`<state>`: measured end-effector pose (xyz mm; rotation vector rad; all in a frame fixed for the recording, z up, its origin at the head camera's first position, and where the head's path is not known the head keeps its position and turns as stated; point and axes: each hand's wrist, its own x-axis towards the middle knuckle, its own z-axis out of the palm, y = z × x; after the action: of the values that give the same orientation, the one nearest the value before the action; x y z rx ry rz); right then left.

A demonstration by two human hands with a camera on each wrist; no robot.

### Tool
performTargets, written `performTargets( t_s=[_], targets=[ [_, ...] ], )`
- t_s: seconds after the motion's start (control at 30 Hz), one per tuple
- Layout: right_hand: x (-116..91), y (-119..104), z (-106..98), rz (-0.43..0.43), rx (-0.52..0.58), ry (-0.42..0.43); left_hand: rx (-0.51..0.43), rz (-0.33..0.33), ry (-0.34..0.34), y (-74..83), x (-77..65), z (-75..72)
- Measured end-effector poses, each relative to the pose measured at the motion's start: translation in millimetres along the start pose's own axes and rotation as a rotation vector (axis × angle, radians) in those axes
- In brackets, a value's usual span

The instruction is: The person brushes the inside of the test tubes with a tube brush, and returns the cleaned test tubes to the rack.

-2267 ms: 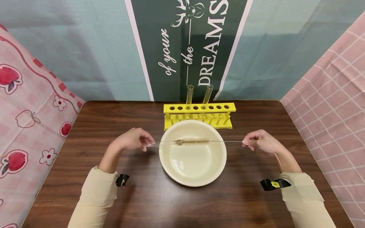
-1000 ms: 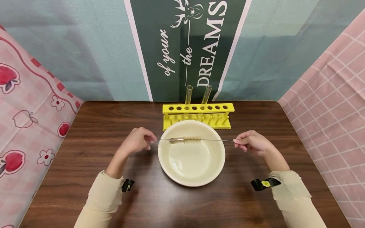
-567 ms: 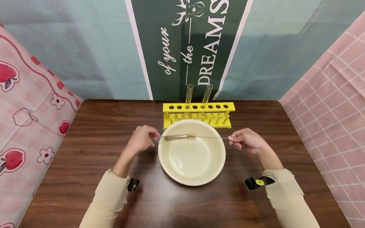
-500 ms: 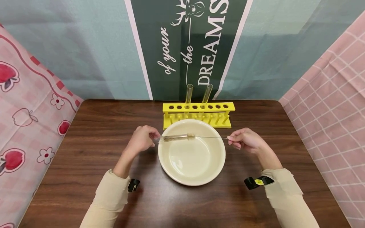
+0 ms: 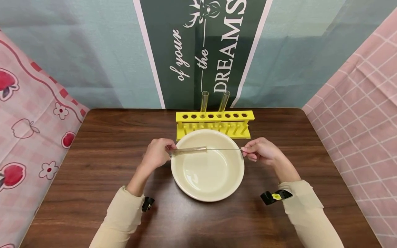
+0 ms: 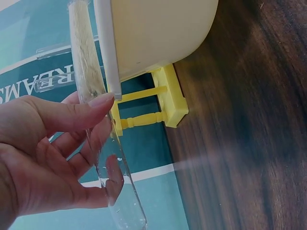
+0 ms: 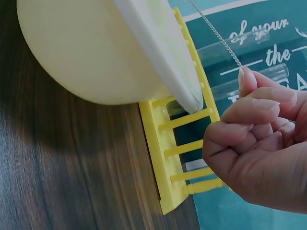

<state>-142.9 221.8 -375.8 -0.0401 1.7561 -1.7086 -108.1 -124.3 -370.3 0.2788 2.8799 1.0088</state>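
Observation:
My left hand (image 5: 157, 151) holds a clear glass test tube (image 6: 125, 191) near its middle, thumb on one side and fingers on the other. The tube lies nearly level above the cream bowl (image 5: 207, 193), its mouth pointing right. Inside the tube sit the pale bristles of a test tube brush (image 6: 87, 57); in the left wrist view they fill the part beyond my thumb. A thin twisted wire handle (image 7: 216, 32) runs out to my right hand (image 5: 260, 150), which pinches its end between thumb and fingertips at the bowl's right rim.
Behind the bowl stands a yellow test tube rack (image 5: 214, 117) with two upright glass tubes, one a tube (image 5: 203, 103) on the left, the other a tube (image 5: 224, 103) on the right. Brown wooden table (image 5: 198, 227) surrounds the bowl. A printed curtain (image 5: 118, 62) hangs behind.
The brush has slid leftward into the tube until its bristles are inside. My right hand has come left with the wire, and my left hand has shifted right with the tube.

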Motion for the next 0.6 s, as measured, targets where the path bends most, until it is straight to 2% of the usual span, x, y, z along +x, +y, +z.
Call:
performTargets(
  t_s=[0.17,0.6],
  targets=[
    [4.9,-2.8,7.9,0.007,0.017,-0.022,-0.009,0.032,0.005,1.8,-1.8,1.3],
    [15.7,-11.2,24.0,0.02,-0.033,-0.013,-0.024,0.084,0.025,7.1,-2.6,5.4]
  ],
)
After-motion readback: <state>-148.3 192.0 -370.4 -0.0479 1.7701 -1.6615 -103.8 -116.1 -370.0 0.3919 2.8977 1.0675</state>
